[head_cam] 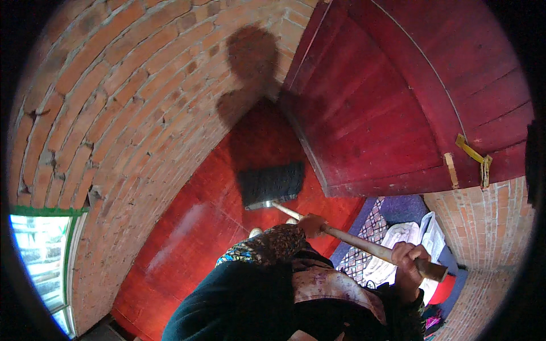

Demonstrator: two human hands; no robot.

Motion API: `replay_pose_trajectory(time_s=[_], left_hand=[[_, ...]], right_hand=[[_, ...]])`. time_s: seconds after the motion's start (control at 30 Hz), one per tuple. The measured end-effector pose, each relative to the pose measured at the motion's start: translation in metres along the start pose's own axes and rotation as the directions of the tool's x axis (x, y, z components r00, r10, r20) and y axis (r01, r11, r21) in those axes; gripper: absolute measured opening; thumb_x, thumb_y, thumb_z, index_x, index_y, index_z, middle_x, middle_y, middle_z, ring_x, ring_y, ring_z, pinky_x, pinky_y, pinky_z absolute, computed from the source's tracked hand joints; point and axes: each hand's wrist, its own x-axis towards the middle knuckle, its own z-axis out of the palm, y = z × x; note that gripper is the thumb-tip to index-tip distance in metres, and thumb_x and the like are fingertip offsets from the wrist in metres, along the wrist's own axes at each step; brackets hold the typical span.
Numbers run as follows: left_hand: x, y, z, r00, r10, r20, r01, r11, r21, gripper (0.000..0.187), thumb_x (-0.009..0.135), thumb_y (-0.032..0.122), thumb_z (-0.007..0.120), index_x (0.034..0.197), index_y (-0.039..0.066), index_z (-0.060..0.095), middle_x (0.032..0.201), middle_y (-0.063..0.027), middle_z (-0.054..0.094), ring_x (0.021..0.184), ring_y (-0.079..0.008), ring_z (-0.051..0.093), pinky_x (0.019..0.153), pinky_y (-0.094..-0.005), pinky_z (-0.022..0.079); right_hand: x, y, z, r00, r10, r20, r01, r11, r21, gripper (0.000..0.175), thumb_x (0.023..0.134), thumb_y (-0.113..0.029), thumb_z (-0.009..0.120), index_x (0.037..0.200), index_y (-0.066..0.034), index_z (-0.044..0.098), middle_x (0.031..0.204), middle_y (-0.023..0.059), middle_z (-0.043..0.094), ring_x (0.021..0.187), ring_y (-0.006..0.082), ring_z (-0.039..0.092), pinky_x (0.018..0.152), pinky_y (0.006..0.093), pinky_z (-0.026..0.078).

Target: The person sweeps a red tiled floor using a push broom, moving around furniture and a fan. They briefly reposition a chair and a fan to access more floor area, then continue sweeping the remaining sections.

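A push broom [273, 183] with a wide dark brush head and a long wooden handle lies across the middle, its bristles on the red floor [192, 238]. My left hand [312, 226] is closed around the lower part of the handle, its sleeve patterned at the forearm. Higher up, near the handle's thick end, my right hand [410, 260] grips the wood. A metal strip shows where the handle meets the head. The tips of my shoes [255, 232] appear just below the broom head.
A brick wall [128, 106] curves along the left, with a green-framed window [40, 260] at lower left. A dark red wooden door [384, 106] with a yellow latch [473, 151] stands at upper right. Beyond it, cloths [401, 243] lie on a purple surface beside another brick wall [486, 221].
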Motion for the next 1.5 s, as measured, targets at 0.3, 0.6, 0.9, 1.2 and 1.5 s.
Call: replay_pose_trajectory(time_s=[0.3, 0.6, 0.9, 1.2, 1.5], left_hand=[[-0.011, 0.135, -0.075, 0.972, 0.091, -0.217, -0.078, 0.995, 0.068, 0.029, 0.059, 0.028, 0.081, 0.079, 0.015, 0.065, 0.071, -0.0102, 0.068, 0.073, -0.0356, 0.067, 0.064, -0.0491, 0.052], [0.014, 0.160, -0.147, 0.927, 0.286, -0.243, -0.181, 0.908, 0.378, 0.031, 0.061, 0.032, 0.083, 0.081, 0.015, 0.066, 0.066, -0.0088, 0.067, 0.065, -0.0331, 0.068, 0.060, -0.0463, 0.053], [-0.049, -0.065, -0.151, 0.985, -0.155, -0.072, 0.171, 0.903, 0.394, 0.022, 0.069, 0.015, 0.069, 0.091, 0.011, 0.065, 0.087, -0.0104, 0.064, 0.091, -0.0317, 0.062, 0.084, -0.0478, 0.050], [-0.141, -0.045, 0.019, 0.971, -0.207, -0.118, 0.230, 0.944, 0.236, 0.034, 0.055, 0.018, 0.078, 0.085, 0.014, 0.064, 0.084, -0.0078, 0.067, 0.088, -0.0331, 0.060, 0.080, -0.0447, 0.050], [-0.199, 0.051, 0.149, 0.933, -0.352, -0.081, 0.361, 0.916, 0.177, 0.039, 0.060, 0.018, 0.077, 0.098, 0.014, 0.066, 0.092, -0.0101, 0.067, 0.099, -0.0326, 0.060, 0.087, -0.0437, 0.049]], right_hand=[[-0.035, -0.105, -0.060, 0.989, -0.142, 0.041, 0.143, 0.989, -0.025, 0.026, 0.087, -0.028, 0.066, 0.076, -0.0131, 0.048, 0.065, 0.0011, 0.048, 0.060, 0.0152, 0.046, 0.066, 0.0346, 0.036], [-0.082, -0.086, -0.088, 0.888, -0.459, 0.029, 0.460, 0.884, -0.087, 0.012, 0.087, -0.014, 0.057, 0.087, -0.0051, 0.049, 0.081, 0.0096, 0.049, 0.078, 0.0234, 0.053, 0.083, 0.0424, 0.045], [-0.047, 0.076, 0.095, 0.876, -0.188, 0.444, 0.171, 0.982, 0.077, 0.024, 0.073, 0.006, 0.071, 0.081, -0.0059, 0.051, 0.078, 0.0087, 0.058, 0.073, 0.0248, 0.058, 0.078, 0.0419, 0.048], [-0.114, 0.061, 0.042, 0.859, -0.271, 0.434, 0.117, 0.930, 0.349, 0.017, 0.078, 0.007, 0.052, 0.081, -0.0069, 0.043, 0.072, 0.0073, 0.049, 0.061, 0.0202, 0.046, 0.063, 0.0386, 0.036], [-0.245, 0.007, -0.022, 0.908, -0.172, 0.381, 0.050, 0.950, 0.309, 0.020, 0.073, 0.006, 0.061, 0.076, -0.0068, 0.047, 0.070, 0.0063, 0.054, 0.060, 0.0202, 0.052, 0.068, 0.0391, 0.041]])
